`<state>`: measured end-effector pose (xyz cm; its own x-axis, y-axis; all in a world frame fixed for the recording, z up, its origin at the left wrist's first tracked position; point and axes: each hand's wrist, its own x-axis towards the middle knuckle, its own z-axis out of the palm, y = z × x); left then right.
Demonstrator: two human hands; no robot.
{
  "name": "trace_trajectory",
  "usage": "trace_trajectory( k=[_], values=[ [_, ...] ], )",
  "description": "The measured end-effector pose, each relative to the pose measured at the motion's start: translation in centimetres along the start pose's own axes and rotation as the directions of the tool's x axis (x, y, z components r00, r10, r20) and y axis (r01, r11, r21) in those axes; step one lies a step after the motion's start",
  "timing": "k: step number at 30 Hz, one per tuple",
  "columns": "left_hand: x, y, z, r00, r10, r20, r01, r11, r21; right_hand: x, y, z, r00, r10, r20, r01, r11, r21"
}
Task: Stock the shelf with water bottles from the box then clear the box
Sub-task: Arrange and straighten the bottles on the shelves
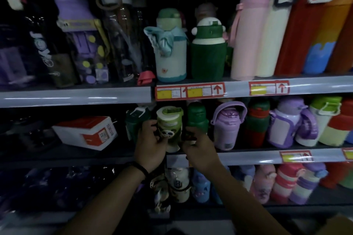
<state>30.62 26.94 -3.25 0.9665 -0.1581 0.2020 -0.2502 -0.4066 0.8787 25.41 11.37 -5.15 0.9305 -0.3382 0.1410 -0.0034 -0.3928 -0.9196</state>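
Observation:
A light green water bottle (170,126) with a panda picture and a cream lid stands at the front of the middle shelf (248,157). My left hand (150,147) grips its left side and my right hand (198,149) grips its right side near the base. Dark green bottles (197,118) stand right behind and beside it. The cardboard box (336,225) shows only as a brown corner at the bottom right.
A red and white carton (86,132) lies tilted on the middle shelf to the left. Purple, red and cream bottles (286,122) fill the shelf to the right. Tall flasks (252,25) line the upper shelf. Smaller bottles (267,183) crowd the shelf below.

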Motion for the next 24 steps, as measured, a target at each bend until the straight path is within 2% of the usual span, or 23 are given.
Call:
trace_trajectory(
  k=[7,14,20,24],
  values=[
    [0.3,0.6,0.0,0.992,0.008,0.13,-0.005,1.0,-0.023,1.3,-0.6,2.0,0.991,-0.125,-0.043,0.126,0.992,0.024],
    [-0.2,-1.3,0.0,0.995,0.096,0.018,-0.096,0.995,-0.01,2.5,-1.1,2.6,0.985,-0.136,-0.107,0.144,0.987,0.075],
    [-1.0,-0.9,0.6,0.985,0.136,0.106,-0.142,0.989,0.042,3.5,-1.9,2.4,0.982,-0.173,-0.081,0.178,0.982,0.059],
    [-0.6,-1.0,0.5,0.982,0.157,0.102,-0.159,0.987,0.011,3.4,-1.6,2.2,0.983,-0.156,-0.096,0.168,0.979,0.12]
  ],
)
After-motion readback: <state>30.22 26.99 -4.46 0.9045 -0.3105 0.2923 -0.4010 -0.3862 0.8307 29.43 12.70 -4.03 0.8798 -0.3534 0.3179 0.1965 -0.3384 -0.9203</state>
